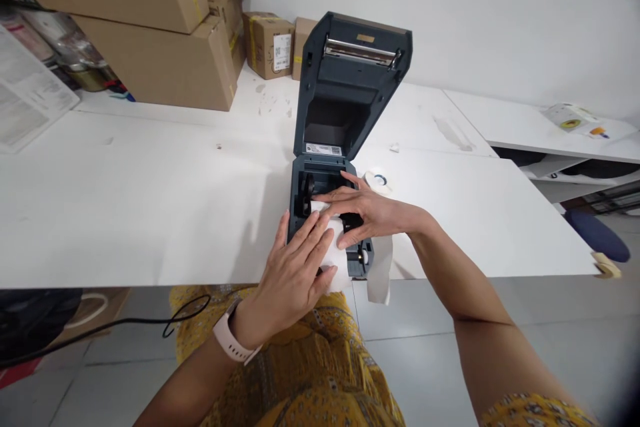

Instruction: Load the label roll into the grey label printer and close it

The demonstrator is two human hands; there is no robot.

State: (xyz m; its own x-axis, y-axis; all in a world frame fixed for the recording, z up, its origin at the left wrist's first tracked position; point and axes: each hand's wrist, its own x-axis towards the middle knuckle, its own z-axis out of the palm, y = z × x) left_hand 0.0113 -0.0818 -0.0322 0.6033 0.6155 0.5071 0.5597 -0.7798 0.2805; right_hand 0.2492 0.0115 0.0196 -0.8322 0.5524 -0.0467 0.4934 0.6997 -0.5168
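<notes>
A dark grey label printer (345, 100) stands on the white table (150, 200) with its lid swung up. A white paper roll (336, 247) lies at its open front, and a strip of paper (380, 273) hangs over the table edge. My left hand (293, 273) lies on the roll with fingers stretched out and thumb under it. My right hand (367, 210) reaches into the printer bay, fingers flat on the paper near the roll holder. A pale watch sits on my left wrist.
Cardboard boxes (165, 47) are stacked at the back left, with smaller boxes (270, 43) by the wall. A small tape roll (379, 180) lies right of the printer. A black cable (150, 323) runs below the table edge. A lower shelf (550, 127) stands at right.
</notes>
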